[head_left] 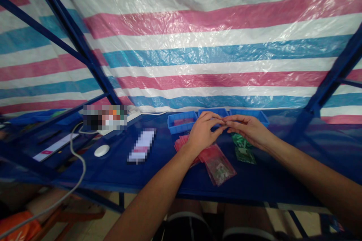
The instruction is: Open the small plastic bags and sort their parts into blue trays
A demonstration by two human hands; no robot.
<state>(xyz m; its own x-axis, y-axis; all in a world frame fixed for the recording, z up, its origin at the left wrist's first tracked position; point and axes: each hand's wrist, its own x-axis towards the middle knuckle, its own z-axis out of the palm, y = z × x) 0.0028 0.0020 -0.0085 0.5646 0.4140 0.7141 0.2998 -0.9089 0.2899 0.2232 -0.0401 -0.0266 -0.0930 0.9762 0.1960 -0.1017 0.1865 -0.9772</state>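
Note:
My left hand [204, 132] and my right hand [249, 130] meet fingertip to fingertip above the blue table [118, 169], both pinched on something small that I cannot make out. Below my left hand lies a pile of pink see-through bags [217, 163], the nearest one with a small green part inside. Under my right hand lie green circuit boards [243, 151]. Just behind the hands stand three shallow blue trays [182, 121] in a row.
A striped pink, white and blue tarp hangs behind the table on a blue metal frame [76, 37]. At the left lie a white oval object [102, 150], a grey cable [80, 162] and a flat device [55, 146]. Another person's knees [42, 205] show at bottom left.

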